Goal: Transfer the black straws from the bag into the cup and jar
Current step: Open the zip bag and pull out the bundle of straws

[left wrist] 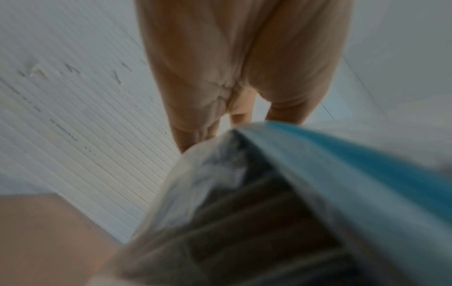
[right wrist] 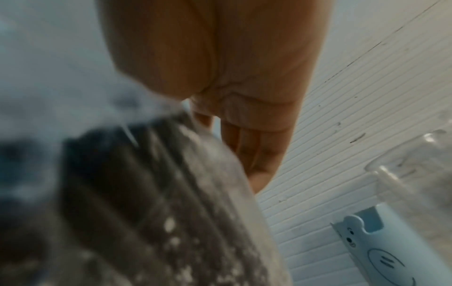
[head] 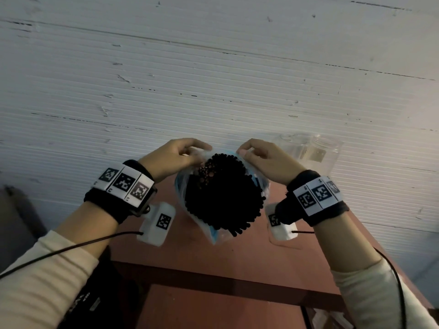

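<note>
Pinching the rim of the clear blue-edged plastic bag [head: 260, 186] with my left hand [head: 174, 160] and right hand [head: 267, 162], black straws [head: 223, 195] bundled inside, above the reddish table [head: 237, 257], clear cup [head: 293, 146] and jar [head: 325, 153] just right.

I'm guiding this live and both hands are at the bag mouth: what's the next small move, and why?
Probably free the right hand to pull out a bunch of thin black straws. Both hands pinch the rim of the clear plastic bag, the left hand opposite, so its mouth is open; the clear jar stands empty nearby.
</note>
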Demonstrator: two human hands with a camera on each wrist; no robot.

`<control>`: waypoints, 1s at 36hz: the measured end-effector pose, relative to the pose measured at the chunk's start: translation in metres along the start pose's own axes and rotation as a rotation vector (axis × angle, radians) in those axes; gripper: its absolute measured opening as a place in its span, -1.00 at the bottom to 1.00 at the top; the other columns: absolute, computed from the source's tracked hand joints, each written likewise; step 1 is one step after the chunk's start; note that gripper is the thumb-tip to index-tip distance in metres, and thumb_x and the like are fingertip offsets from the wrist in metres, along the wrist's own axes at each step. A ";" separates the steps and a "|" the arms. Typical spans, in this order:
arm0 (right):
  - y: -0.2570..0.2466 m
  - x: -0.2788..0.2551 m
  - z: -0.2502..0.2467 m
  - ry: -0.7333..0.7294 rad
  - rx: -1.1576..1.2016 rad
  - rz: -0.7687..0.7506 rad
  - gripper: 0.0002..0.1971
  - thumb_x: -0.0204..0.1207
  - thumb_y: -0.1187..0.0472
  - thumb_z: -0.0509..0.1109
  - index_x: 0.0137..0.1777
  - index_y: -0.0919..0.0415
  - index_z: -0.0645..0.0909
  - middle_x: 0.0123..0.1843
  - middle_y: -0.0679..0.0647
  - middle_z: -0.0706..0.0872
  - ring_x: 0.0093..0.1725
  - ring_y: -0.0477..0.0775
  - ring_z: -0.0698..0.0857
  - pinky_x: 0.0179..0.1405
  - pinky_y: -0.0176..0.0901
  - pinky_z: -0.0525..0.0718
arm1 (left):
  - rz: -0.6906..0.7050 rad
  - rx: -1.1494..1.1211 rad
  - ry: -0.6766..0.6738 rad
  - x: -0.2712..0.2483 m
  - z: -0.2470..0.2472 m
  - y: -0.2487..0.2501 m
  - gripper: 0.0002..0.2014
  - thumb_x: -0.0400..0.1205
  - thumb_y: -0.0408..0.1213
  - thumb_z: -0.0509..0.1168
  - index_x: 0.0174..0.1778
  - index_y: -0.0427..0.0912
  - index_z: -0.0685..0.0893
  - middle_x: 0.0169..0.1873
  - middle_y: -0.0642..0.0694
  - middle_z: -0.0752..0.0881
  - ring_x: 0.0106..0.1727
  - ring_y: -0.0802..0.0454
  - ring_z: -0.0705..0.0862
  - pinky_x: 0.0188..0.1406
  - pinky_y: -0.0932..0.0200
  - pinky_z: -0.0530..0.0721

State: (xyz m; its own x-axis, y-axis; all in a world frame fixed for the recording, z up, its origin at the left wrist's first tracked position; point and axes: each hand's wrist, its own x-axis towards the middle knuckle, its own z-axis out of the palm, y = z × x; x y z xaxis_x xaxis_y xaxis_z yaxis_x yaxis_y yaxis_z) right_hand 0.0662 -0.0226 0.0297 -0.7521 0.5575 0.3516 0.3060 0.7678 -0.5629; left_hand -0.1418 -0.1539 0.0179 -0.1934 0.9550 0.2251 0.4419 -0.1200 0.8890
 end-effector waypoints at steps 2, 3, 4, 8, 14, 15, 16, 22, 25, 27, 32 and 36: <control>-0.003 -0.010 -0.005 0.045 0.009 0.015 -0.71 0.58 -0.18 0.28 0.05 -0.01 0.63 -0.05 0.20 0.72 -0.16 0.16 0.65 -0.11 0.00 0.63 | 0.016 0.076 0.051 -0.001 -0.002 -0.003 -0.74 0.62 -0.16 0.39 0.22 -0.06 0.66 0.15 -0.19 0.71 0.13 -0.03 0.76 0.03 0.25 0.72; -0.004 -0.015 -0.006 0.070 0.021 0.037 -0.66 0.54 -0.23 0.30 0.04 0.02 0.62 -0.05 0.13 0.71 -0.19 0.07 0.64 -0.13 -0.10 0.60 | 0.006 0.100 0.074 -0.002 -0.003 -0.004 -0.74 0.60 -0.11 0.41 0.18 -0.05 0.63 0.13 -0.20 0.70 0.10 -0.06 0.75 0.00 0.20 0.70; -0.005 -0.020 -0.007 0.091 0.018 0.063 -0.59 0.50 -0.28 0.32 0.00 0.07 0.60 -0.09 0.07 0.68 -0.22 0.00 0.60 -0.16 -0.17 0.55 | -0.011 0.135 0.096 -0.002 -0.004 -0.006 -0.72 0.57 -0.04 0.42 0.13 -0.03 0.60 0.06 -0.19 0.69 0.02 -0.07 0.74 -0.07 0.17 0.66; -0.010 -0.032 -0.006 0.068 -0.156 0.164 -0.46 0.43 -0.34 0.35 -0.08 0.21 0.53 -0.22 0.00 0.61 -0.23 0.00 0.57 -0.19 -0.13 0.52 | -0.142 0.239 0.101 -0.008 -0.006 -0.005 -0.52 0.47 0.26 0.33 0.03 -0.07 0.51 -0.30 -0.13 0.62 -0.32 -0.05 0.59 -0.27 0.11 0.51; -0.012 -0.034 -0.001 -0.059 -0.113 0.211 -0.58 0.57 -0.15 0.31 -0.16 0.26 0.49 -0.26 0.14 0.69 -0.38 0.09 0.65 -0.27 -0.03 0.66 | -0.190 0.197 0.089 -0.020 0.000 -0.002 -0.52 0.60 0.24 0.20 0.06 -0.16 0.57 -0.26 -0.14 0.70 -0.32 -0.01 0.69 -0.25 0.04 0.76; -0.010 -0.033 0.001 -0.043 -0.094 0.204 -0.61 0.57 -0.12 0.32 -0.19 0.24 0.48 -0.28 0.13 0.65 -0.36 0.09 0.63 -0.26 -0.04 0.62 | -0.181 0.188 0.096 -0.022 0.001 -0.001 -0.48 0.56 0.27 0.23 0.05 -0.18 0.59 -0.29 -0.13 0.67 -0.35 0.01 0.68 -0.27 0.03 0.75; -0.009 -0.031 0.003 -0.018 -0.070 0.199 -0.63 0.57 -0.10 0.33 -0.21 0.23 0.48 -0.30 0.12 0.60 -0.34 0.08 0.60 -0.25 -0.08 0.57 | -0.174 0.168 0.100 -0.024 0.002 0.000 -0.42 0.49 0.32 0.31 0.02 -0.19 0.61 -0.30 -0.13 0.65 -0.35 0.00 0.68 -0.25 0.01 0.76; -0.002 -0.026 0.007 0.087 0.056 0.218 -0.66 0.59 0.10 0.28 -0.21 0.44 0.49 -0.37 0.12 0.50 -0.37 0.07 0.51 -0.27 -0.12 0.46 | -0.143 -0.022 0.116 -0.030 0.006 0.006 -0.60 0.52 -0.12 0.50 0.16 -0.30 0.68 0.03 -0.31 0.77 0.07 -0.15 0.79 0.13 -0.08 0.77; -0.001 -0.023 0.004 0.162 0.105 0.204 -0.69 0.61 0.15 0.22 -0.18 0.44 0.51 -0.35 0.12 0.49 -0.35 0.08 0.49 -0.26 -0.09 0.45 | -0.101 -0.080 0.170 -0.029 0.007 0.010 -0.75 0.60 -0.34 0.42 0.14 -0.37 0.68 -0.01 -0.32 0.77 -0.06 -0.10 0.79 -0.05 0.11 0.80; 0.000 -0.021 0.000 0.231 0.152 0.205 -0.74 0.60 0.14 0.21 -0.24 0.29 0.52 -0.39 0.09 0.49 -0.37 0.13 0.53 -0.28 -0.07 0.45 | -0.072 -0.146 0.199 -0.028 0.007 0.013 -0.80 0.60 -0.39 0.41 0.11 -0.36 0.68 -0.10 -0.31 0.75 -0.21 -0.02 0.76 -0.19 0.20 0.80; -0.001 -0.019 -0.004 0.369 0.137 0.200 -0.70 0.66 0.24 0.18 -0.34 0.14 0.46 -0.45 -0.01 0.49 -0.47 -0.03 0.45 -0.44 -0.20 0.37 | -0.052 -0.303 0.212 -0.023 0.010 0.015 -0.80 0.64 -0.52 0.31 0.05 -0.12 0.61 -0.19 -0.27 0.72 -0.38 0.03 0.72 -0.37 0.26 0.76; 0.004 -0.024 0.007 0.361 0.195 0.209 -0.69 0.68 0.28 0.19 -0.34 0.12 0.40 -0.46 0.03 0.47 -0.49 -0.04 0.40 -0.46 -0.19 0.36 | -0.068 -0.356 0.161 -0.019 0.012 0.006 -0.67 0.67 -0.64 0.14 0.02 -0.06 0.41 -0.46 -0.20 0.60 -0.53 0.01 0.50 -0.56 0.25 0.48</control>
State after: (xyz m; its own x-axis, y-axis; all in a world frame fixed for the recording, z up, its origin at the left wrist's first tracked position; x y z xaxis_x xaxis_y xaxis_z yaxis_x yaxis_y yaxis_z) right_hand 0.0813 -0.0355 0.0135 -0.4236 0.7951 0.4340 0.2878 0.5725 -0.7678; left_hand -0.1254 -0.1696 0.0139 -0.3591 0.9127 0.1952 0.0972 -0.1714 0.9804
